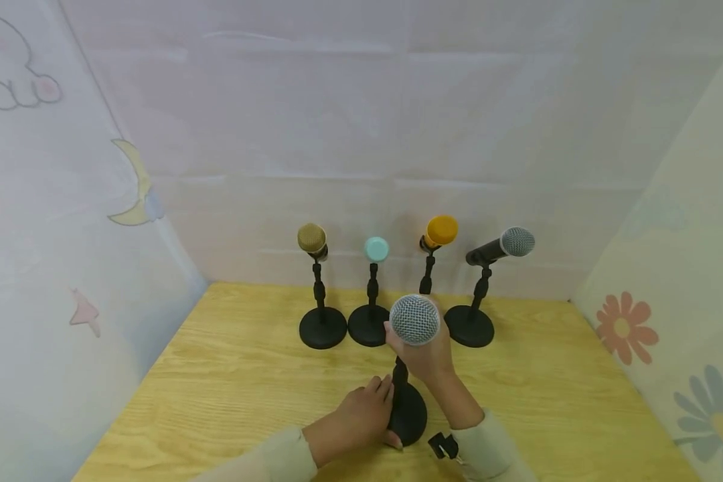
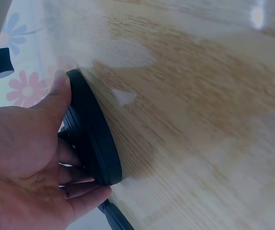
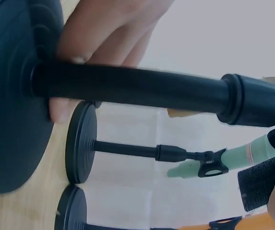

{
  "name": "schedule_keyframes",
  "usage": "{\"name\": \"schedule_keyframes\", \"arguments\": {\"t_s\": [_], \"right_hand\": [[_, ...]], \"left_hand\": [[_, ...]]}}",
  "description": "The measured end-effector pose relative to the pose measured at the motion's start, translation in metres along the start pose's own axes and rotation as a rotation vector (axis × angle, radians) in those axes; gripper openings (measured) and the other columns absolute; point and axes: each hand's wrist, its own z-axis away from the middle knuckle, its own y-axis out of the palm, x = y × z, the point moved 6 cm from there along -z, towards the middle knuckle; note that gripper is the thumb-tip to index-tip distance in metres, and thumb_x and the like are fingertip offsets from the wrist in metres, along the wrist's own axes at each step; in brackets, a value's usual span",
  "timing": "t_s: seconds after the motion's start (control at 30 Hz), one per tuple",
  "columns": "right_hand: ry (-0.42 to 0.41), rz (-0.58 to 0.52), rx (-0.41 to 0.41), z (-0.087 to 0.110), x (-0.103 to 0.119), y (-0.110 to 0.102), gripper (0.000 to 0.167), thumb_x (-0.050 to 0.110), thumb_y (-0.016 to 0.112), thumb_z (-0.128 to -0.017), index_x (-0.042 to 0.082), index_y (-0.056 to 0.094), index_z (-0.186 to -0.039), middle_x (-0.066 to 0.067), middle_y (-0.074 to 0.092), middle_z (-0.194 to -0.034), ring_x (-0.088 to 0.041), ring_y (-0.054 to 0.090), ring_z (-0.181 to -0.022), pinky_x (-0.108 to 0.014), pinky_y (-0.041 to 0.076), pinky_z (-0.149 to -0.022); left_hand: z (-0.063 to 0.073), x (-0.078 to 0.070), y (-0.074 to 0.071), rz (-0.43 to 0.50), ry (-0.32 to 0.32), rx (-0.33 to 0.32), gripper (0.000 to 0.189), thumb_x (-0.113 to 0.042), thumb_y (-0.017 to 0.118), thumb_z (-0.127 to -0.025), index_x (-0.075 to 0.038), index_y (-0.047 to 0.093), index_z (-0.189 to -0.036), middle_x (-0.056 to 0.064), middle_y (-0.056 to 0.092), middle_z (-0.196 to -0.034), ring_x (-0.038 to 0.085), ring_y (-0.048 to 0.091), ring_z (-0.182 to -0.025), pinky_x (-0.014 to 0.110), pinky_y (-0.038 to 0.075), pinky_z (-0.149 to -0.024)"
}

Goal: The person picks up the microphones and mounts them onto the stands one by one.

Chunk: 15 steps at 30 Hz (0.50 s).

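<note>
A microphone [image 1: 414, 319] with a silver mesh head stands at the near middle of the table, on a black desk stand [image 1: 411, 414] with a round base. My right hand [image 1: 429, 358] grips the microphone just behind its head; the handle is hidden in the head view. Low down, my left hand [image 1: 361, 410] holds the stand's round base. In the left wrist view the thumb and fingers of that hand span the base [image 2: 91, 129] at its rim. The right wrist view shows the black pole [image 3: 132, 86] rising from the base, with left-hand fingers [image 3: 99, 33] beside it.
Behind stand microphones on black stands: a gold one [image 1: 311, 238], a mint green one [image 1: 376, 249], an orange one [image 1: 442, 230] and a black one with a silver head [image 1: 516, 242]. The wooden table [image 1: 229, 375] meets printed cloth walls.
</note>
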Motion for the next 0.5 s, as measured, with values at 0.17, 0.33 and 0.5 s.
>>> {"name": "schedule_keyframes", "arguments": {"t_s": [0.17,0.33,0.5], "right_hand": [[-0.040,0.036,-0.147,0.004,0.003,-0.003,0.070,-0.006,0.086,-0.069,-0.008,0.048,-0.128,-0.018,0.060,-0.111,-0.025,0.061,-0.094,-0.024,0.054,-0.082],[-0.147,0.047,-0.280,0.006,0.005,-0.007,0.066,-0.004,0.084,-0.068,-0.012,0.048,-0.123,-0.022,0.059,-0.106,-0.028,0.059,-0.087,-0.031,0.052,-0.078],[-0.199,0.114,-0.394,0.011,0.004,-0.010,0.066,0.012,0.085,-0.074,-0.015,0.049,-0.122,-0.025,0.060,-0.103,-0.036,0.062,-0.085,-0.026,0.053,-0.082]], "left_hand": [[0.002,0.001,-0.002,0.033,0.001,0.016,0.096,-0.082,0.047,-0.082,-0.017,0.046,-0.153,-0.004,0.039,-0.159,0.011,0.044,-0.132,0.017,0.050,-0.091],[0.004,0.002,-0.005,0.021,-0.009,0.010,0.095,-0.082,0.046,-0.083,-0.018,0.046,-0.154,-0.005,0.038,-0.160,0.011,0.043,-0.134,0.017,0.050,-0.092],[0.004,0.002,-0.004,0.014,-0.023,0.024,0.096,-0.083,0.044,-0.083,-0.019,0.043,-0.155,-0.006,0.037,-0.161,0.011,0.041,-0.137,0.017,0.049,-0.094]]}}
